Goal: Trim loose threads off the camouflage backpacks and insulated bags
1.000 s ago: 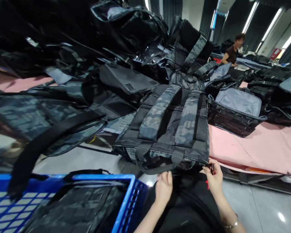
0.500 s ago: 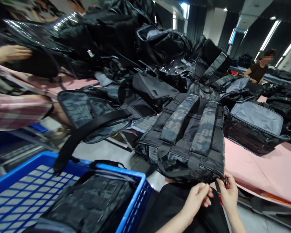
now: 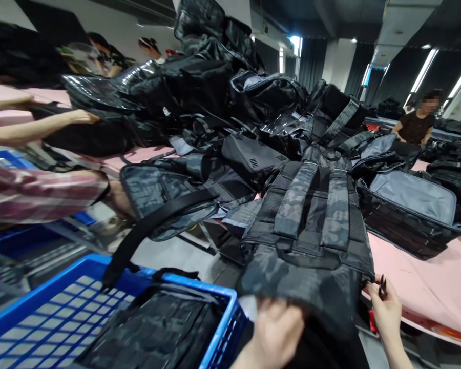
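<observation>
A grey-black camouflage backpack (image 3: 311,220) lies in front of me with its two padded shoulder straps facing up. My left hand (image 3: 278,328), smeared by motion, is closed on the near bottom edge of the backpack, and its fingertips are hidden under the fabric. At the backpack's right corner is my right hand (image 3: 386,305), its fingers closed around small thread snips (image 3: 383,288) whose dark points stick up. The thumb and fingertips of that hand touch the bag's side edge. Something red hangs just below them.
At lower left stands a blue plastic crate (image 3: 232,302) with a dark camouflage bag (image 3: 149,328) in it. More backpacks pile up behind on the pink table (image 3: 418,271). An open grey-lined bag (image 3: 413,205) sits at right. A co-worker's arm (image 3: 61,125) reaches in from the left.
My left hand has moved left and taken hold of the backpack's bottom edge, and the bottom panel now faces up more. My right hand stays by the corner. The camera view has shifted.
</observation>
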Demonstrator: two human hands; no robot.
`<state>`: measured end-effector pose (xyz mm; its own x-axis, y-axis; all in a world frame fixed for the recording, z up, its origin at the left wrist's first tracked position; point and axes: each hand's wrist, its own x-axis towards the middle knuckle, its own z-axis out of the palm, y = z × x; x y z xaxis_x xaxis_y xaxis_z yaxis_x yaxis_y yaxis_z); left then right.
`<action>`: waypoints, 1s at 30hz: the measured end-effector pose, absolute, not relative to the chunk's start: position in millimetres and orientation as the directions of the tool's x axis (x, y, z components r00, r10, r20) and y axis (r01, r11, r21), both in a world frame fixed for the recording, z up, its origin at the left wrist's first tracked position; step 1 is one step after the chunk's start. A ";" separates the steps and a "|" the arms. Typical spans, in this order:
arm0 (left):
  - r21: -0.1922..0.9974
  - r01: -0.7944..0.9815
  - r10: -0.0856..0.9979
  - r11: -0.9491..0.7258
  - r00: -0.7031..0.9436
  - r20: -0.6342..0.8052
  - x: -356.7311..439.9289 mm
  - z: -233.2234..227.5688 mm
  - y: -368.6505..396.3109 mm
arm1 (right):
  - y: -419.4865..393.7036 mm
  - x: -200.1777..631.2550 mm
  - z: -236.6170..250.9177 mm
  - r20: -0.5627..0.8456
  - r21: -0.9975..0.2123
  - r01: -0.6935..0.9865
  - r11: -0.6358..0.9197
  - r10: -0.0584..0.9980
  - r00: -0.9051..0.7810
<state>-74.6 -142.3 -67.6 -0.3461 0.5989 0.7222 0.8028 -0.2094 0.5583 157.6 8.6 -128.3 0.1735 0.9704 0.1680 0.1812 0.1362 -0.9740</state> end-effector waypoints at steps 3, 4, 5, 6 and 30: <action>0.367 0.929 0.439 -0.051 -0.310 0.843 -129.0 -35.6 -106.4 | -3.8 155.9 -121.3 0.235 -0.956 0.226 0.189 0.952 0.194; 0.362 0.930 0.448 -0.068 -0.296 0.844 -144.2 -27.1 -93.5 | -9.5 152.9 -117.1 0.301 -0.932 0.263 0.249 0.936 0.179; 0.397 0.912 0.499 -0.104 -0.298 0.814 -156.4 -20.7 -81.6 | -15.1 148.3 -111.8 0.385 -0.893 0.305 0.330 0.912 0.141; 0.440 0.887 0.540 -0.139 -0.305 0.784 -165.6 -16.4 -71.1 | -19.8 142.1 -105.4 0.471 -0.841 0.343 0.418 0.878 0.084; 0.950 0.282 0.771 -0.134 -0.572 0.279 -203.5 -13.8 -73.8 | 14.0 80.0 -21.7 0.725 -0.555 0.548 0.626 0.687 -0.051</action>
